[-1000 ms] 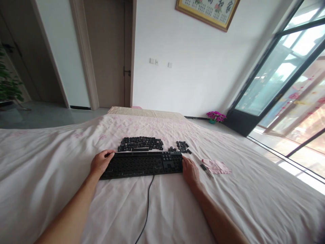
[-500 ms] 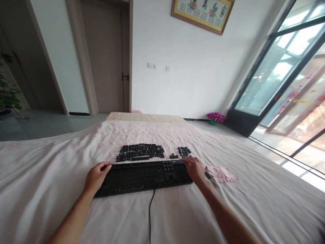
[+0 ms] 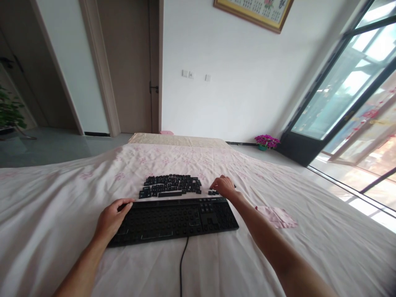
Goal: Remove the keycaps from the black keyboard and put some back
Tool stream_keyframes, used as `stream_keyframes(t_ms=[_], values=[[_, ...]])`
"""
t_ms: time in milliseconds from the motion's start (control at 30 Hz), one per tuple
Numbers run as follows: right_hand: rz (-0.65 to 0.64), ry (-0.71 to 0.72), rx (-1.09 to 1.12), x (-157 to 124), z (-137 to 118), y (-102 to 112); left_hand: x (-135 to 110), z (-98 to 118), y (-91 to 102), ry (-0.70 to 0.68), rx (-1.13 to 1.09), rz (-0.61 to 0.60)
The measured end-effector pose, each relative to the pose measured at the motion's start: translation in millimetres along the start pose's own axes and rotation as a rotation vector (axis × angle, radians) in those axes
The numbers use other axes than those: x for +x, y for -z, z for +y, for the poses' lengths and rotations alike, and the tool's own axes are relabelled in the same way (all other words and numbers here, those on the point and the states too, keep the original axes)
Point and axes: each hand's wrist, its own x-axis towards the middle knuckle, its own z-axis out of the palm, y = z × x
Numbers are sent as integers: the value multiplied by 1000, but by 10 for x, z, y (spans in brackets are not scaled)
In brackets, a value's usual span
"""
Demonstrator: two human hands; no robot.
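Note:
A black keyboard [image 3: 173, 220] with its keycaps removed lies on a pale pink sheet [image 3: 62, 194], its cable [image 3: 181, 266] running toward me. My left hand [image 3: 110, 220] grips the keyboard's left end, fingers curled over its far corner. Beyond the keyboard several loose black keycaps [image 3: 170, 185] are laid out in rows. My right hand [image 3: 223, 186] reaches over a smaller group of keycaps at the right, fingers curled down onto them. Whether it holds one is hidden.
A folded pink cloth [image 3: 276, 216] lies right of the keyboard. The bed's far end [image 3: 173, 139] meets a grey floor. A door [image 3: 130, 66], a potted pink flower [image 3: 266, 142] and large glass doors [image 3: 349, 103] stand beyond.
My right hand left the keyboard's right end and moved forward onto the small keycap group. The keyboard slid toward me. My left hand stayed on the left end.

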Motion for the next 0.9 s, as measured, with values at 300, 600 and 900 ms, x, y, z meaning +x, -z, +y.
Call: stream_keyframes(t_ms=[300,600,900], values=[[-111,-26,0,198,-12,38,8,-17,3,-12,5,18],[-210,-49,41,225,24,39,-2,3,3,-7,13,14],[-77,-36,91,-37,-116,191,-25,48,26,-4,24,12]])
